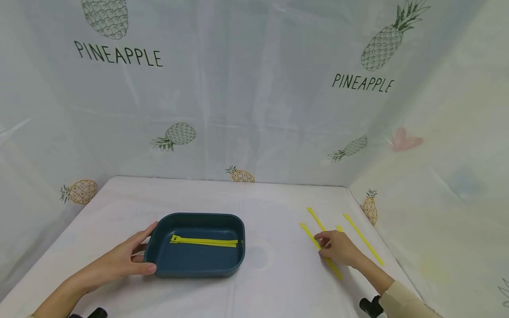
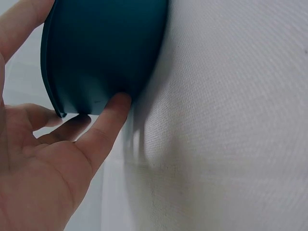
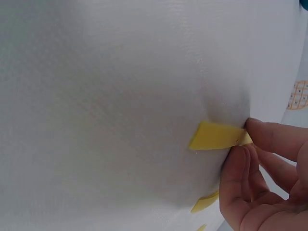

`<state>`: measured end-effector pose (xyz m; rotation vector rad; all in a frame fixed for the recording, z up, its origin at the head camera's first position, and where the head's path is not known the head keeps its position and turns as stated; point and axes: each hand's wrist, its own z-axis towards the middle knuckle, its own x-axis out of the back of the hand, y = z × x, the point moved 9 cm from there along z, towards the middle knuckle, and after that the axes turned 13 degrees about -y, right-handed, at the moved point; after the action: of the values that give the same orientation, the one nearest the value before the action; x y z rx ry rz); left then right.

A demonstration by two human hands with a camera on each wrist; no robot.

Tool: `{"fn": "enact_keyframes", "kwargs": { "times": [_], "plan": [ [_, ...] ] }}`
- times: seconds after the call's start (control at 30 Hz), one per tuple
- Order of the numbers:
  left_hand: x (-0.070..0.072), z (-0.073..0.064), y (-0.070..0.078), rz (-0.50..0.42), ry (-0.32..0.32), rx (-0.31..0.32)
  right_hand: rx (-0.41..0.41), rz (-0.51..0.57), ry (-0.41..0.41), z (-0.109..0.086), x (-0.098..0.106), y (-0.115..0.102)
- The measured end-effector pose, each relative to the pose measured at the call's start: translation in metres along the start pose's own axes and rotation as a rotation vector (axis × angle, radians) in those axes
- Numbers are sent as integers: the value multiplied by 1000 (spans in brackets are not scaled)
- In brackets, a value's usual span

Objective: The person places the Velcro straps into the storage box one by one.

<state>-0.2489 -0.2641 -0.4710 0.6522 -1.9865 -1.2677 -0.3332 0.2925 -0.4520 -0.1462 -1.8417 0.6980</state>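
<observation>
A dark teal rectangular box (image 1: pixel 191 270) sits left of the middle of the table. My left hand (image 1: pixel 121 264) holds its left end, thumb at the front corner and index finger at the back one; the left wrist view shows fingertips against the box's outer wall (image 2: pixel 106 53). Yellow hook-and-loop cable ties (image 1: pixel 204 241) lie together inside it. Over on the right, my right hand (image 1: pixel 339 248) pinches another yellow cable tie (image 3: pixel 216 135) between thumb and fingers, its near end (image 1: pixel 335 269) close over the tabletop.
More yellow cable ties lie around the right hand: one behind it (image 1: pixel 315 217), one farther right (image 1: pixel 363 239), and one partly hidden by the hand (image 1: pixel 339 228). A pineapple-print sheet (image 1: pixel 246 97) walls in the back and sides of the white-covered table (image 1: pixel 274 198).
</observation>
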Motion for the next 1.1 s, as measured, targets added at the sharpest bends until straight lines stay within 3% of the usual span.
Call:
{"fn": "enact_keyframes", "kwargs": {
  "times": [0.2, 0.47, 0.87, 1.1],
  "plan": [
    [0, 1, 0, -5, 5, 2, 37, 56, -34, 1, -1, -2],
    [0, 0, 2, 8, 10, -10, -1, 154, -90, 1, -3, 2],
    [-1, 0, -1, -9, 0, 2, -40, 131, -87, 1, 3, -1],
    [-1, -1, 0, -2, 5, -2, -29, 136, -125, 1, 4, 0]
  ]
}}
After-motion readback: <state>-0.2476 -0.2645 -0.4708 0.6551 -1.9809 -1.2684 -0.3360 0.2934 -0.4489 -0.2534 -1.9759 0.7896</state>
